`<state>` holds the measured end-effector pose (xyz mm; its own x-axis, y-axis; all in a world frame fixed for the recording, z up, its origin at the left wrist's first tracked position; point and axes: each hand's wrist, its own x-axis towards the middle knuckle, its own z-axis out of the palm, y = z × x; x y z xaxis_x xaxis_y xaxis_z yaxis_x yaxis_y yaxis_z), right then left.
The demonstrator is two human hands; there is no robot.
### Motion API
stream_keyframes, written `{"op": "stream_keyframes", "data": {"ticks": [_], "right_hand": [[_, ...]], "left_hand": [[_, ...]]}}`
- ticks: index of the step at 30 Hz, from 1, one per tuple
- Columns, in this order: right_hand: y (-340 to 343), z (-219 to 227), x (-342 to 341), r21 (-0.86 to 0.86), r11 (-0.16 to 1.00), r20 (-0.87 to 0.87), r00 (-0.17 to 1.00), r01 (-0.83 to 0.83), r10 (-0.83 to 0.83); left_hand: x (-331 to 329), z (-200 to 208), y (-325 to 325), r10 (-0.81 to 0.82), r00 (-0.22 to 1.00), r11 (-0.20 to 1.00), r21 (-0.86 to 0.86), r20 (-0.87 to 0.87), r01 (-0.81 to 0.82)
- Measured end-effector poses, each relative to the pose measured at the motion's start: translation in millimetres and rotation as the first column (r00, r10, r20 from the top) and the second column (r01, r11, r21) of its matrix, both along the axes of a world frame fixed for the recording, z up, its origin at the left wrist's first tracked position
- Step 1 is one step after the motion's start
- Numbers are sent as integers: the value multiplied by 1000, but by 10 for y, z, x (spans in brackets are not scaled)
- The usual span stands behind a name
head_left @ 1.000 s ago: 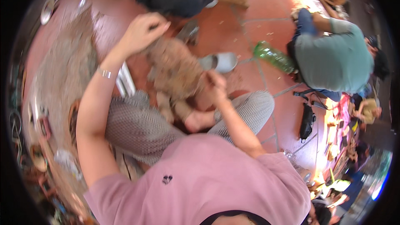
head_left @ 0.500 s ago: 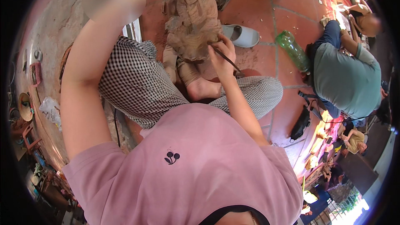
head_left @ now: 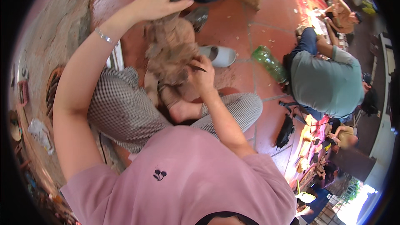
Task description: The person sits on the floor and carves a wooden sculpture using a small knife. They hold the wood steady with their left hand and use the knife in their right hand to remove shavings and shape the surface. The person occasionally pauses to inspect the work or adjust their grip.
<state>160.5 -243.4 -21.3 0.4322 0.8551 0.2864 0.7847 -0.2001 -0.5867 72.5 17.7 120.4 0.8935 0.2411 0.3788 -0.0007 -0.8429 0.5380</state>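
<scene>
L hand (head_left: 160, 1) clamped on top of wood carving (head_left: 171, 52), upright btwn knees. R hand (head_left: 203, 76) fist closed round dark knife (head_left: 198, 68), tip against carving. Grey sandal (head_left: 218, 55), green bottle (head_left: 270, 63) on red tiles nearby.

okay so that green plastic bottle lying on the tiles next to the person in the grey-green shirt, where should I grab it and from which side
Likely best around the middle of the green bottle, coming down from above. It lies on its side on the red tiled floor, so its round body is exposed on top. The seated person crowds its lower end, while the side facing the pale sandal looks open, so approach from there.
</scene>
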Motion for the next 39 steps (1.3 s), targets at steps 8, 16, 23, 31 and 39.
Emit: {"op": "stream_keyframes", "data": {"ticks": [8,16,23,31,39], "right_hand": [[21,17,-11,9,1000,84,996,-27,26],[41,44,-13,-113,993,144,989,-21,37],[104,20,-11,-193,980,-16,998,-57,55],[3,-117,408,-18,1000,-554,833,-3,-7],[-10,-30,8,-125,991,74,996,-49,59]], "left_hand": [[2,-38,-53,33,999,999,16,-9,-33],[55,12,-62,64,995,998,-2,-83,-64],[-186,-16,-79,89,995,993,87,-51,-85],[5,71,-11,37,999,999,39,-37,-36],[52,92,-29,47,997,999,28,-69,-45]]}}
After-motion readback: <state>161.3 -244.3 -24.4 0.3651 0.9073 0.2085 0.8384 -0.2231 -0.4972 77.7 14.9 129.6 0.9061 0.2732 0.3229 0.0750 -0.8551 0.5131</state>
